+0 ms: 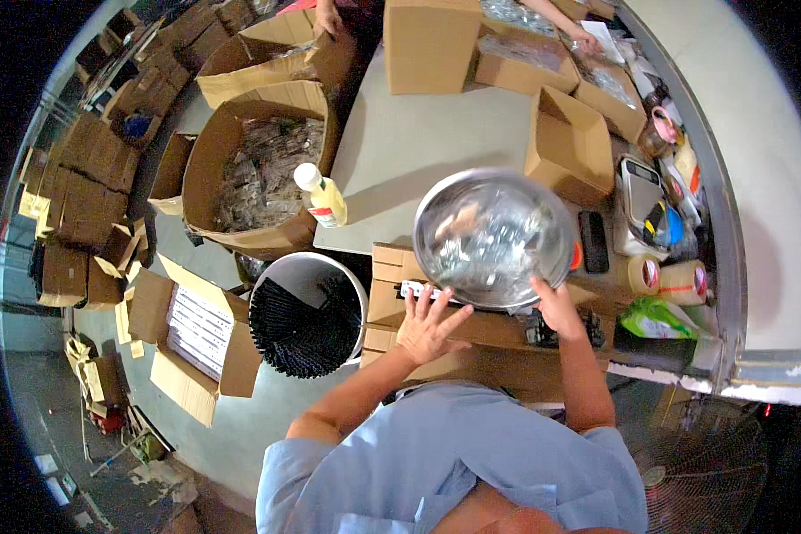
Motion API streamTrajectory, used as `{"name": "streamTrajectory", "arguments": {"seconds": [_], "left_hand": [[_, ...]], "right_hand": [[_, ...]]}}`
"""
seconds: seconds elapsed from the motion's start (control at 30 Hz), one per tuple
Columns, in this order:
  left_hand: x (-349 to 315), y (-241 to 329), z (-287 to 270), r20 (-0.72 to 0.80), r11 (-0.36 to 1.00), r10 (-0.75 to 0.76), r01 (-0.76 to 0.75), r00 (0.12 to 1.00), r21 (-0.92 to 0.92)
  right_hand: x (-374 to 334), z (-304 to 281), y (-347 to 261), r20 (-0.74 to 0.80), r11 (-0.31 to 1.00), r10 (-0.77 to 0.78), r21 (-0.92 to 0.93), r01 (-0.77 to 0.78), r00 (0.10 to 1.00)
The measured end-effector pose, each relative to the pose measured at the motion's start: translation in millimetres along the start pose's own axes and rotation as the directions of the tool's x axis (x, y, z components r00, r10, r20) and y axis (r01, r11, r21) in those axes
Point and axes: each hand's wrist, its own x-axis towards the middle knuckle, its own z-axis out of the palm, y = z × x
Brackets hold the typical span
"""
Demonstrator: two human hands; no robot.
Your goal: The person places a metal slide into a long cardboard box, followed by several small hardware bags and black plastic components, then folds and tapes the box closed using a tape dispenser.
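Note:
A round metal bowl (438, 203) is over the near part of the table, with small clear, shiny pieces inside that are blurred. My right hand (557, 307) is closed on its near right rim, thumb toward the inside. My left hand (429, 331) has its fingers spread just outside the near left rim; whether a fingertip touches the bowl I cannot tell. A small white strip with dark marks (416, 289) lies by my left fingertips. Some black parts (543, 331) sit beneath my right wrist, mostly hidden.
A white bucket (354, 278) of black rods and an open carton (238, 354) of white boxes stand left. A bottle (329, 203) is at the table's left edge. Right are a black phone (594, 242), an open box (574, 165) and tape rolls (643, 274). Other people's hands (586, 40) work farther off.

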Motion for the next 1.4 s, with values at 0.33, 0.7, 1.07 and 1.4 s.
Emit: {"name": "streamTrajectory", "arguments": {"seconds": [0.33,0.7,1.07,1.4], "left_hand": [[11,32,-53,0.754,0.953,-0.175,0.303,0.634,-0.033],[-34,24,-15,0.380,0.990,0.138,-0.112,0.915,-0.091],[-27,3,-13,0.105,0.954,0.262,-0.240,0.959,-0.182],[-2,-22,8,0.331,0.539,-0.670,0.742,0.665,-0.400]], "right_hand": [[-69,8,38,0.253,0.839,-0.329,-0.363,0.404,0.910],[-93,-43,31,0.018,0.895,-0.362,-0.273,0.352,0.932],[45,50,-41,-0.372,0.981,-0.034,0.167,0.103,0.928],[96,67,-7,-0.264,0.982,0.151,0.152,-0.114,0.953]]}}
